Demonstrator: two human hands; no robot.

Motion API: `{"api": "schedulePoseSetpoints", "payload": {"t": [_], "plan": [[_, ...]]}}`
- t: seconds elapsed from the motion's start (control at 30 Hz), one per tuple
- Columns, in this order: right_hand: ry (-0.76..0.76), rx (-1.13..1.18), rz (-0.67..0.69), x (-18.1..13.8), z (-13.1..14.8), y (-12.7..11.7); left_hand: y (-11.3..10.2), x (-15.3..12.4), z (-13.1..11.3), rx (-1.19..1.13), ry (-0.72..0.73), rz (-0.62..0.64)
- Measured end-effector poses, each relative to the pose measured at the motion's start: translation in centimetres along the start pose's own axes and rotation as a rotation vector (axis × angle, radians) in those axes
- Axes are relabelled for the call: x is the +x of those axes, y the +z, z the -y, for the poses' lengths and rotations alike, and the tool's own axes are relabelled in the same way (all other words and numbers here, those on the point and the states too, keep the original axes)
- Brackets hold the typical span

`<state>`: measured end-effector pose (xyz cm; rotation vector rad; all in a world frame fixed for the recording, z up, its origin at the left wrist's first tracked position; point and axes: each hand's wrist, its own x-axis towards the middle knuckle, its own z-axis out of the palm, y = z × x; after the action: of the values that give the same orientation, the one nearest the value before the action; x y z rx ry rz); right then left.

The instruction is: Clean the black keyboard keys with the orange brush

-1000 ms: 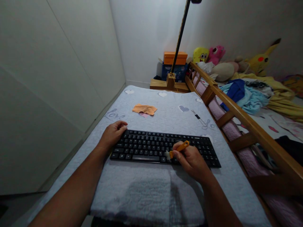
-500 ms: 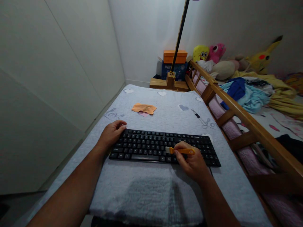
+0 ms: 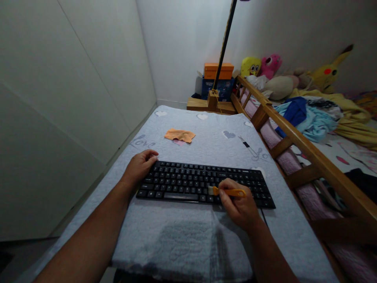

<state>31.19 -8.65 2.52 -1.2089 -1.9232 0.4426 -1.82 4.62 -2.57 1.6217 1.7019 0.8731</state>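
Note:
A black keyboard (image 3: 179,182) lies flat across the cloth-covered surface. Curled over its upper left corner, my left hand (image 3: 141,165) grips the edge, fingers bent and thumb against the side. My right hand (image 3: 237,202) pinches a small orange-yellow brush (image 3: 232,192) by its handle, over the right part of the keyboard. The brush's pale bristles (image 3: 211,190) point left and rest on or just above the lower keys. Some keys under my right hand are hidden.
An orange cloth (image 3: 179,135) lies beyond the keyboard, and a thin tool with a black band (image 3: 246,144) lies to its right. A wooden bed rail (image 3: 309,157) runs along the right side. A black pole (image 3: 225,45) rises from a wooden base (image 3: 212,101) at the back.
My right hand and the brush have shifted slightly to the right over the keys. My left hand stays at the keyboard's corner.

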Motion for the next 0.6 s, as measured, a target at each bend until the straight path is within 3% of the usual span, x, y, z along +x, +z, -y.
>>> {"api": "schedulePoseSetpoints", "payload": {"t": [0.13, 0.3, 0.6], "plan": [[0.020, 0.023, 0.058, -0.1, 0.0, 0.0, 0.1, -0.1, 0.1, -0.009, -0.004, -0.001], [0.050, 0.070, -0.007, -0.3, 0.2, -0.1, 0.1, 0.0, 0.2, -0.010, 0.000, -0.003], [-0.046, 0.016, 0.005, -0.1, 0.4, 1.7, 0.0, -0.1, 0.3, -0.011, 0.010, 0.000]]}}
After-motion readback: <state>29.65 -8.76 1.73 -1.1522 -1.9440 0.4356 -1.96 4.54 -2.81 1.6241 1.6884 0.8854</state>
